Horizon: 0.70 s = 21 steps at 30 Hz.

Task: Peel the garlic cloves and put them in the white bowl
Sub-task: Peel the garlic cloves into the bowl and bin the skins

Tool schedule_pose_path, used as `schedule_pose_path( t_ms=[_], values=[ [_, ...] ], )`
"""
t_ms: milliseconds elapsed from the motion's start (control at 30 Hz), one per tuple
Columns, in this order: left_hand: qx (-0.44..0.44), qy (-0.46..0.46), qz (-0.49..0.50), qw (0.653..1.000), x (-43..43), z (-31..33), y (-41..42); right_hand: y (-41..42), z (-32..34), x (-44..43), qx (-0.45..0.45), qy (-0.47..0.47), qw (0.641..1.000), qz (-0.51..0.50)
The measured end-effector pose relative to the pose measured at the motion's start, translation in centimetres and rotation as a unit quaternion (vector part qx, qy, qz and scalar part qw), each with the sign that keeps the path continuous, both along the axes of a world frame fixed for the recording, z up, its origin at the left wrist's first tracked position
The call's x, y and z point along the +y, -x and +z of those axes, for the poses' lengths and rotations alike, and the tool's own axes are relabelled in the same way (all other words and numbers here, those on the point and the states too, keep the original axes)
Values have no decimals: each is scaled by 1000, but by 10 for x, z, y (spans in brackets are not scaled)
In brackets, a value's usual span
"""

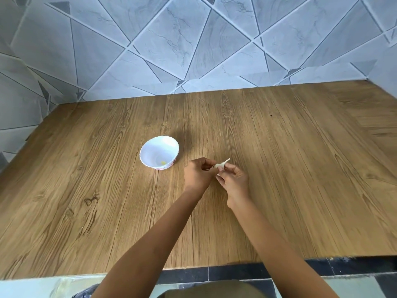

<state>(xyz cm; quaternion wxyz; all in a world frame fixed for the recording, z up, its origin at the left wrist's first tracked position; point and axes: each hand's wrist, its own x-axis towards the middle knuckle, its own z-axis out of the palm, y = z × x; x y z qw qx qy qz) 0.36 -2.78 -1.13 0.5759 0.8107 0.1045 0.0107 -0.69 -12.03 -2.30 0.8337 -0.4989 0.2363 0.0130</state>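
Observation:
A pale garlic clove (220,165) with a thin strip of skin sticking up to the right is held between both hands above the wooden table. My left hand (198,174) pinches its left end. My right hand (234,180) pinches it from the right and below. The white bowl (148,155) with a scalloped rim stands on the table just left of my hands. One small yellowish peeled clove (163,162) lies at its bottom.
The wooden table (290,168) runs back to a grey tiled wall (193,46) that also closes it in at the left and right. Its front edge (214,265) lies near my body, with dark floor tiles below.

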Motion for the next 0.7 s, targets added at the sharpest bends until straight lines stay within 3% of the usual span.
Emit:
schedule_pose_path(
  t_ms=[167, 467, 700],
  values=[
    [14, 44, 13, 999, 4, -1, 0, 1, -1, -1, 15, -5, 1000, 5],
    [94, 137, -65, 984, 20, 2, -2, -2, 0, -6, 29, -42, 999, 13],
    [37, 100, -39, 994, 21, 7, 4, -1, 2, -8, 20, -22, 999, 36]
  ],
)
